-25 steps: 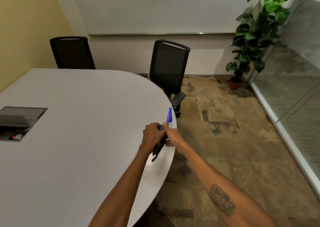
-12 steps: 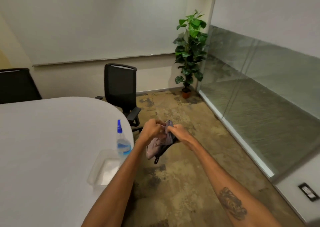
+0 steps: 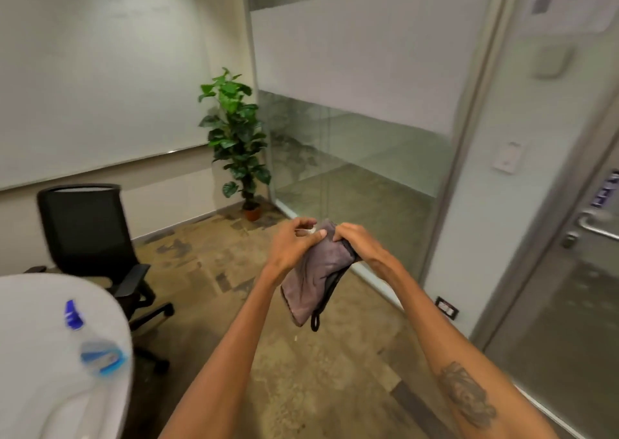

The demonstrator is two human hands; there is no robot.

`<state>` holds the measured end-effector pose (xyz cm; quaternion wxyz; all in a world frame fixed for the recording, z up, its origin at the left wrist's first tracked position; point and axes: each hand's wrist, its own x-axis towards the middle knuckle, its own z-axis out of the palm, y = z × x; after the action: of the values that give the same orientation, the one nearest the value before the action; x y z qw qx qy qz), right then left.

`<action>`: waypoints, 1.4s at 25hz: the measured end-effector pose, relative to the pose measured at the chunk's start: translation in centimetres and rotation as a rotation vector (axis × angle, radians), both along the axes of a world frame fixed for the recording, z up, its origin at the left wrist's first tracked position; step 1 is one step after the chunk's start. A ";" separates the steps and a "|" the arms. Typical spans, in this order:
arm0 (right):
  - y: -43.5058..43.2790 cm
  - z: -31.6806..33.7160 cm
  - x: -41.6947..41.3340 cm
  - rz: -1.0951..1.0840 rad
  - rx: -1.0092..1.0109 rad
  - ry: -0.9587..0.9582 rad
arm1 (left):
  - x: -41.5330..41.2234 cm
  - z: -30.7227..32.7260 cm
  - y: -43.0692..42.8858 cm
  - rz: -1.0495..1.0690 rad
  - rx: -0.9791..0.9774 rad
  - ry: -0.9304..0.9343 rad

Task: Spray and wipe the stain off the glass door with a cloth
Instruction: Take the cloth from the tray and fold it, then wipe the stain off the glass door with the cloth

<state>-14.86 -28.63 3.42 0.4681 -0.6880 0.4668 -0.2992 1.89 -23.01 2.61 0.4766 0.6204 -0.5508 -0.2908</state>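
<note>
A grey-mauve cloth [image 3: 313,279] with a black edge and hanging loop dangles in front of me, gripped at its top by both hands. My left hand [image 3: 292,245] pinches its upper left corner and my right hand [image 3: 353,239] holds the upper right. The clear spray bottle [image 3: 92,344] with a blue nozzle stands on the white table [image 3: 30,365] at the lower left, well apart from my hands. The glass door [image 3: 566,291] with a metal lever handle [image 3: 594,225] is at the far right. No stain is discernible on it through the blur.
A black office chair [image 3: 90,241] stands by the table. A potted plant [image 3: 236,143] sits in the corner next to the glass partition [image 3: 351,157]. A wall socket [image 3: 446,308] is low on the wall beside the door frame. Patterned carpet lies ahead.
My view has swung right from the table toward the glass partition and door. Both hands lifted the cloth off the table edge and now hold it up in the air.
</note>
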 end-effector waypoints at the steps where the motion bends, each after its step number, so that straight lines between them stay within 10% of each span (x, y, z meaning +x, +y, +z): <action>1: -0.2 0.5 -2.7 -0.009 -0.003 -0.014 | -2.2 0.2 -0.7 -0.073 0.022 0.037; 14: 1.9 2.5 -32.4 -0.313 -0.133 -0.547 | -30.9 3.0 -9.9 -0.452 0.059 0.513; 27: 1.1 8.7 -53.6 -0.527 -0.388 -0.033 | -53.2 5.9 -18.1 -0.987 -0.045 0.479; 35: 0.1 9.2 -62.4 -0.770 -0.429 -0.031 | -62.7 7.8 -22.8 -1.369 -0.228 0.221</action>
<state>-77.31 -28.56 12.61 0.1760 -0.5409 0.6093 -0.5525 -60.84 -45.85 10.42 0.3016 0.0472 -0.7929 -0.5274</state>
